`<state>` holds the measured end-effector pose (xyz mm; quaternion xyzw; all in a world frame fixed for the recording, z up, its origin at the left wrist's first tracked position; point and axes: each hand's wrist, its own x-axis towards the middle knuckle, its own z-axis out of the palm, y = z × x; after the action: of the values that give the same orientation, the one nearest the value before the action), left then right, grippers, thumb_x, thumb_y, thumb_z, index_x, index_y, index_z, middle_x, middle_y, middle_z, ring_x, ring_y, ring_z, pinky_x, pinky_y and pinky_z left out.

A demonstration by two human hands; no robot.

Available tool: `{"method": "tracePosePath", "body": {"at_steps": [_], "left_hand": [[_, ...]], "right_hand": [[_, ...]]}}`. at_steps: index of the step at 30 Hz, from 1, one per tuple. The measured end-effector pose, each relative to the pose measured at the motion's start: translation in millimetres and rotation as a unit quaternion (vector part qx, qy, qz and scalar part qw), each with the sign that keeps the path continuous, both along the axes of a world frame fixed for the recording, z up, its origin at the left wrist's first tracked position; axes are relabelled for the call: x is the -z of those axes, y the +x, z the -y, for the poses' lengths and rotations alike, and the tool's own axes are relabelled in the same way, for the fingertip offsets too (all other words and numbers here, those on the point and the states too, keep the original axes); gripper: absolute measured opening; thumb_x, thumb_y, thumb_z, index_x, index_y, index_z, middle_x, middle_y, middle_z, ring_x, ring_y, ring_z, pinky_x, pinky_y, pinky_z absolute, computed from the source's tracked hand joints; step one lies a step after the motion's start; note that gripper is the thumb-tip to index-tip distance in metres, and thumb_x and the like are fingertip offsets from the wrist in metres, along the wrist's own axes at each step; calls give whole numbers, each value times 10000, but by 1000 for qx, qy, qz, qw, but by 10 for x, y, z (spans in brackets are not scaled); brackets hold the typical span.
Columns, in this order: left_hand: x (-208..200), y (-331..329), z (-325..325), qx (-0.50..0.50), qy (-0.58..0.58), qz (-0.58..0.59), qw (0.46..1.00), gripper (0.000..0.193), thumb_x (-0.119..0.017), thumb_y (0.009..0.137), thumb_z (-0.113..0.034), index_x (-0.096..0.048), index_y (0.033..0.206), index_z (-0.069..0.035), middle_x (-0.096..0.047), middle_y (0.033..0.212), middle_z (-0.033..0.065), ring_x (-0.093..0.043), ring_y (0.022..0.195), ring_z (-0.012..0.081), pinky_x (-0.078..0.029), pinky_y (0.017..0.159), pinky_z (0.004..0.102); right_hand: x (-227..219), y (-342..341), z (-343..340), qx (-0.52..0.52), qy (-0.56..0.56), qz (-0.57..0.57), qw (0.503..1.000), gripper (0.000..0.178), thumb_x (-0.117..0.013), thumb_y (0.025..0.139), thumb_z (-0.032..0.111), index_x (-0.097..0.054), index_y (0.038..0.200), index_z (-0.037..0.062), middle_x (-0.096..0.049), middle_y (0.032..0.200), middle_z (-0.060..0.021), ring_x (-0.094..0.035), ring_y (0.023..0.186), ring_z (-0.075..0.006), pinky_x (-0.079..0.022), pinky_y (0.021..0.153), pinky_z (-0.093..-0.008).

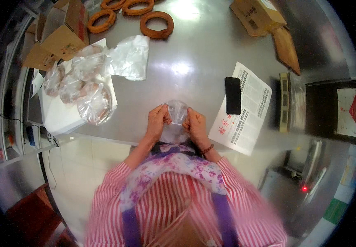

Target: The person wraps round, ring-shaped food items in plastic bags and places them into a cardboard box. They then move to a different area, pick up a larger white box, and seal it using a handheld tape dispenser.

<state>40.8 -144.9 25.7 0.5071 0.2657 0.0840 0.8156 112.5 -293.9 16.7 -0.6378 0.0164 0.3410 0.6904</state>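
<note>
A clear plastic bag (174,131) hangs between my two hands at the near edge of the metal table. My left hand (158,119) pinches its upper left side, and my right hand (195,124) grips the upper right side with fingers curled. Whether anything lies inside the bag I cannot tell. To the left, several round brown items in clear bags (94,103) rest on a white sheet (56,117). Beside them lies a stack of flat clear plastic bags (128,57). Farther off, several brown ring-shaped pieces (156,25) lie on the table.
An opened cardboard box (60,39) stands at the far left, another carton (258,16) at the far right beside a wooden board (286,49). Right of my hands, a black phone (233,95) lies on a newspaper (248,111). The metal tabletop (202,61) ends just before my body.
</note>
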Motion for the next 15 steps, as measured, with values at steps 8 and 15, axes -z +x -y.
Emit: {"method": "tracePosePath", "body": {"at_steps": [8, 15], "left_hand": [[165, -50, 30, 75, 302, -53, 949, 302, -546, 896, -259, -513, 715, -21, -490, 609, 94, -468, 542, 176, -389, 532, 351], [59, -54, 157, 204, 418, 77, 882, 153, -555, 847, -177, -589, 899, -38, -638, 847, 160, -609, 757, 344, -482, 686, 412]], "right_hand": [[88, 26, 21, 96, -25, 8, 995, 450, -543, 957, 317, -373, 596, 107, -387, 509, 14, -353, 427, -79, -262, 383, -251], [-420, -5, -86, -175, -108, 297, 932, 311, -575, 928, 205, -552, 691, 4, -539, 585, -55, -484, 504, -135, -402, 485, -283]]}}
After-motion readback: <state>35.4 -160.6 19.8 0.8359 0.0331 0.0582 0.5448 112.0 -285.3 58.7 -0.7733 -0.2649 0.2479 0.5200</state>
